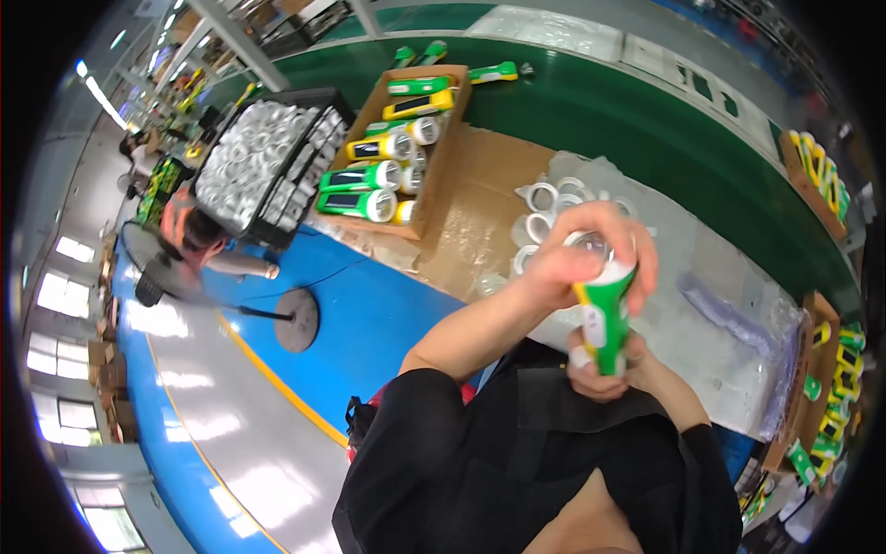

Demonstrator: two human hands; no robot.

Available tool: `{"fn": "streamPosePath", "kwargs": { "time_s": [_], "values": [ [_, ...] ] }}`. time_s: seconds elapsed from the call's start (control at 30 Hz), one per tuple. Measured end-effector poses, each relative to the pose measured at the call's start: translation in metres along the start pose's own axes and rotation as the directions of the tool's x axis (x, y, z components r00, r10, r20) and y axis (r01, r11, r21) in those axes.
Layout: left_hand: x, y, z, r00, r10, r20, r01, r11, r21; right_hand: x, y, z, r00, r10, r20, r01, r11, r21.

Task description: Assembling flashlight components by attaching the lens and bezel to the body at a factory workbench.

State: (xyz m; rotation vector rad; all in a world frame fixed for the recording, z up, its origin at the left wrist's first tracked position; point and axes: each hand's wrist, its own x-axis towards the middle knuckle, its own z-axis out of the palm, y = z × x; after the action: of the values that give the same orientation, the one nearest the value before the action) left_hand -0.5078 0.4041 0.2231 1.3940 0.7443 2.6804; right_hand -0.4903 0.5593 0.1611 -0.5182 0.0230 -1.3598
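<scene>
In front of my chest I hold a green flashlight (606,309) with a white label on its side and a bit of yellow at its edge. My left hand (595,245) is curled over its head, fingers wrapped round the clear and white lens end. Lower down, my right hand (600,374) grips the bottom of the handle, with something white round one finger. Just behind my left hand, several white rings (540,197) lie on clear plastic on the bench. My fingers partly hide the flashlight's head.
A cardboard box (443,157) of green and yellow flashlights stands at far left, beside a black crate (305,148) of white parts. Another flashlight box (803,369) is at right, near crumpled bubble wrap (729,319). A floor fan (297,319) and a person (189,226) are left.
</scene>
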Motion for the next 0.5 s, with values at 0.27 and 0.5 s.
{"fn": "streamPosePath", "kwargs": {
  "time_s": [0.27, 0.5],
  "values": [
    [-0.001, 0.006, -0.013, 0.966, 0.064, -0.251, 0.026, 0.941, 0.338, -0.002, -0.012, 0.026, 0.790, -0.333, -0.514, 0.068, 0.881, -0.467],
    [0.011, 0.004, -0.015, 0.967, 0.083, -0.239, 0.072, 0.815, 0.575, 0.001, -0.015, 0.024, 0.405, -0.889, -0.212, -0.405, 0.034, -0.914]
  ]
}}
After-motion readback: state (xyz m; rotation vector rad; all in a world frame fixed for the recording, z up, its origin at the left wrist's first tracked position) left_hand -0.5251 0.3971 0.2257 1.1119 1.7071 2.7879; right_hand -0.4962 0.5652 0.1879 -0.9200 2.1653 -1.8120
